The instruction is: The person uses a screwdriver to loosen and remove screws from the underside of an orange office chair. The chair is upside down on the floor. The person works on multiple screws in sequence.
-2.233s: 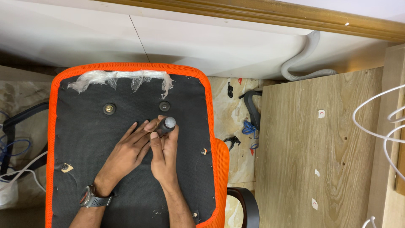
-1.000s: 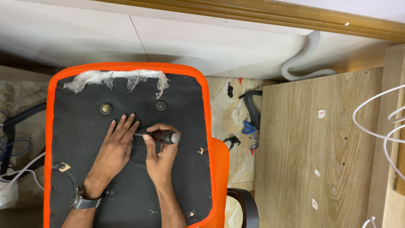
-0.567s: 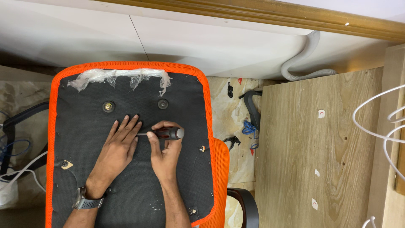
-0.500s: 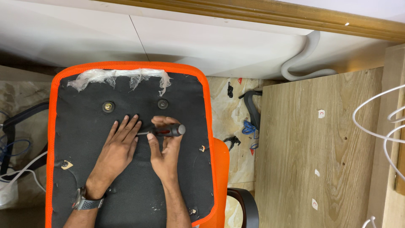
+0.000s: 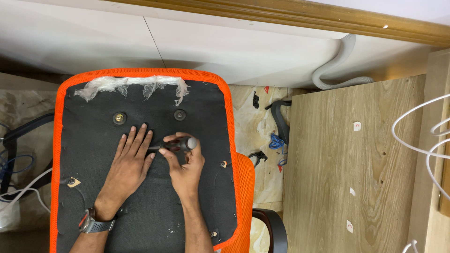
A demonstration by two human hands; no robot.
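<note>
Screwdriver point(image 5: 177, 144): it lies near the middle of the chair seat's black underside point(image 5: 93, 140), a little toward the far edge, low and close to the fabric.
Long axis: roughly side to side across the seat; the grey butt end points toward the seat's right edge, the thin shaft toward your left hand.
Right hand point(image 5: 185, 164): you have it clenched around the dark handle, thumb on the near side, likely to steady the tip against the fabric.
Left hand point(image 5: 129, 161): it grasps nothing; palm and spread fingers rest flat on the underside just beside the shaft, probably pinning the seat so it does not shift.
Tip: hidden between your two hands; what it meets cannot be told.
Bolt holes: two round ones point(image 5: 119, 117) point(image 5: 180, 115) sit beyond your hands, toward the far edge.
Torn plastic wrap point(image 5: 131, 86): clings along the far edge.
Orange rim point(image 5: 57, 154): frames the underside.
</note>
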